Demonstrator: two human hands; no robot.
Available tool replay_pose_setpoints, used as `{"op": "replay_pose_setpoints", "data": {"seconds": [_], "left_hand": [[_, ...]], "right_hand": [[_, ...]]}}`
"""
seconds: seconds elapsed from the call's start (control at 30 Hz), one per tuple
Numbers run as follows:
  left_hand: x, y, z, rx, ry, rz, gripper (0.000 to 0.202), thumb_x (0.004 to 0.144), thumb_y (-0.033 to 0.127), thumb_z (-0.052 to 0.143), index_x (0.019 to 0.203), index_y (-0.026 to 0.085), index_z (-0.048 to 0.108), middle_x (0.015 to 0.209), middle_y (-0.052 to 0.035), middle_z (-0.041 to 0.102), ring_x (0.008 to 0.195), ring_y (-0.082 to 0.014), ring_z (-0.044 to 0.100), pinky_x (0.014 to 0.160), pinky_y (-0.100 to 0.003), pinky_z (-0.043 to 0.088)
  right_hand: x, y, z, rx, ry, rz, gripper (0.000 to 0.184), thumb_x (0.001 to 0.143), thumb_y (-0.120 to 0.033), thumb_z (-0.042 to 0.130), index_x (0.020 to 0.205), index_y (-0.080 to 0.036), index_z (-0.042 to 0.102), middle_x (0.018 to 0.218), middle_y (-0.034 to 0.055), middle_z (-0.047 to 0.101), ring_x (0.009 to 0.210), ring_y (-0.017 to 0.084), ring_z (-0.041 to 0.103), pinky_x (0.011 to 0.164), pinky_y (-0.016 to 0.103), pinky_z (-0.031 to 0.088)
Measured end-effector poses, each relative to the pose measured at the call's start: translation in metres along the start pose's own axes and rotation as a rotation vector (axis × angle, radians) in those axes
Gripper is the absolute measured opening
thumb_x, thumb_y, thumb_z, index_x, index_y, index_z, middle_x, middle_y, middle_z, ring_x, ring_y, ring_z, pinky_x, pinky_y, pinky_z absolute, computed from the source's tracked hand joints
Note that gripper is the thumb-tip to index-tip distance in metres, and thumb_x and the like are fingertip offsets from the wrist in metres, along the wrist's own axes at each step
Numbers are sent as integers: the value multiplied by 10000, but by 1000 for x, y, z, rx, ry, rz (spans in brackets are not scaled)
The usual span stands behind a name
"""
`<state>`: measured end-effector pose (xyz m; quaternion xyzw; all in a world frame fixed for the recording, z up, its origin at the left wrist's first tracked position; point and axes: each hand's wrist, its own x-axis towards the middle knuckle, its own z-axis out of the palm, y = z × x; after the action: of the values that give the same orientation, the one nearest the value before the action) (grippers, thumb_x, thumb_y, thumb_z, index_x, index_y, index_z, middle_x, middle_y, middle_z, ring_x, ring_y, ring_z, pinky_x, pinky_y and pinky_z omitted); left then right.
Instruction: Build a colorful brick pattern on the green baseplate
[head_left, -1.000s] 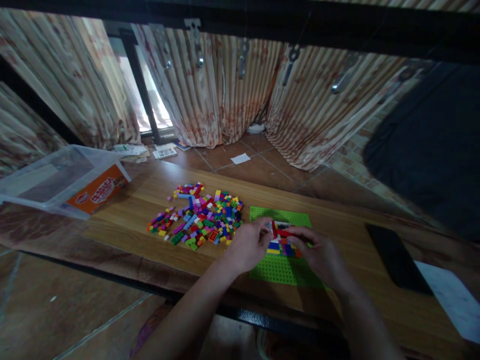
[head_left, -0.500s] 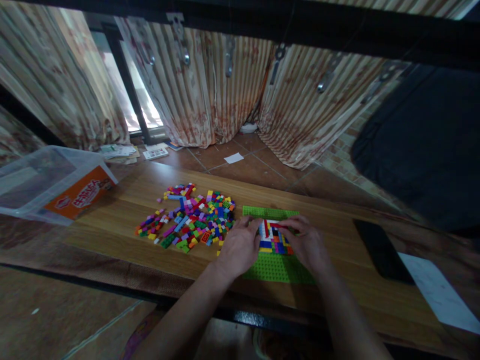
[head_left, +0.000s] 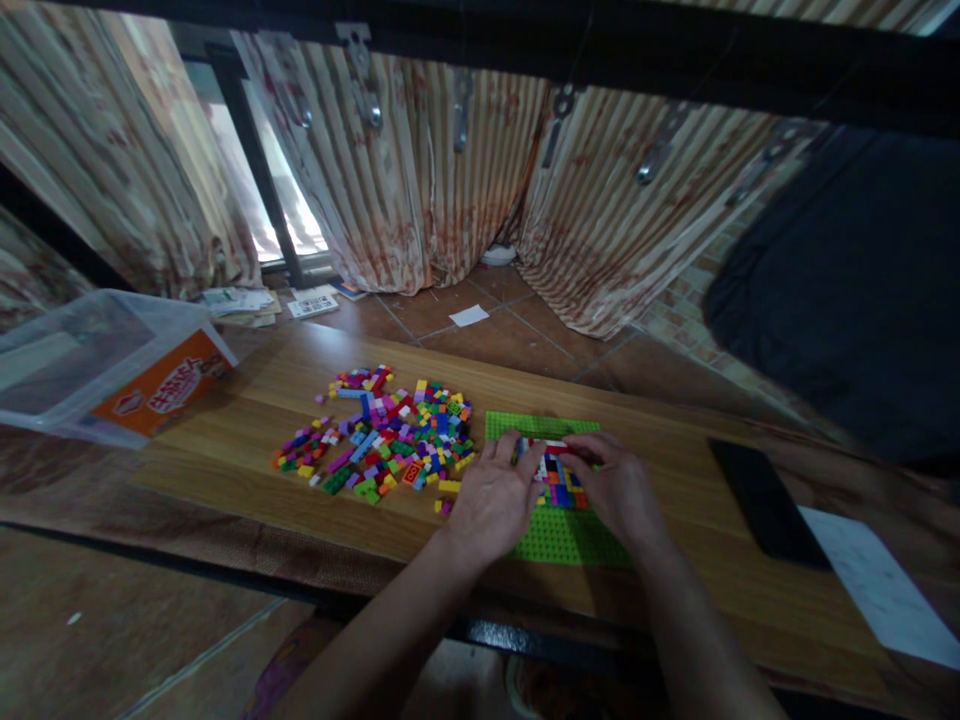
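Observation:
A green studded baseplate (head_left: 555, 538) lies on the wooden table, carrying a block of multicoloured toy bricks (head_left: 562, 488). My left hand (head_left: 491, 500) lies over the left side of these bricks, its fingers stretched out and touching the top; they hide that part. From the right, my right hand (head_left: 619, 490) closes thumb and fingers on the end of a red brick (head_left: 556, 449) at the far side of the block. Whether the red brick is fully pressed down cannot be seen. A yellow brick (head_left: 449, 486) lies just left of my left hand.
A loose pile of coloured bricks (head_left: 390, 430) spreads to the left of the baseplate. Farther left stands a clear plastic bin (head_left: 112, 350) with an orange label. On the right lie a black phone-like slab (head_left: 765, 500) and a white sheet (head_left: 877, 585).
My left hand has shifted slightly right, its fingers now over the left end of the red brick and the white bricks there. The right hand has barely moved.

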<state>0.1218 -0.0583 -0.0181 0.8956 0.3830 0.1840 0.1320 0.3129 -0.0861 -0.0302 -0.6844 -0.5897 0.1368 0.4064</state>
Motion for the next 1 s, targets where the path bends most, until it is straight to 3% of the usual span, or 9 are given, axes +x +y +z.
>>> {"op": "replay_pose_setpoints", "data": {"seconds": [0.47,0.63,0.8,1.0], "left_hand": [[9,24,-9,147,-114,-131,439,929,357,509,1340,201,507,1372,-158,521,1124,-314,566,900,-461,499],[9,28,-7,200,-122,-139,421,957,306,441,1354,176,497,1391,-170,513,1108,-318,583,884,-481,505],[9,29,-6,199,-131,-146,430,968,304,410,1370,171,484,1423,-176,489,1120,-318,585,883,-473,507],[9,29,-3,204,-120,-155,427,972,322,409,1360,167,496,1412,-177,502,1104,-307,599,874,-452,513]], "right_hand": [[3,1,-2,5,-9,31,213,809,-377,608,819,-218,749,869,54,714,801,206,658,793,371,510],[6,3,0,119,22,199,253,748,-436,684,759,-196,762,821,65,736,763,215,666,759,378,511],[9,3,8,468,92,459,326,518,-430,843,705,-178,754,688,47,726,625,189,647,662,361,526],[10,6,14,564,103,516,370,443,-432,872,673,-178,731,636,23,698,581,166,622,621,340,515]]}}
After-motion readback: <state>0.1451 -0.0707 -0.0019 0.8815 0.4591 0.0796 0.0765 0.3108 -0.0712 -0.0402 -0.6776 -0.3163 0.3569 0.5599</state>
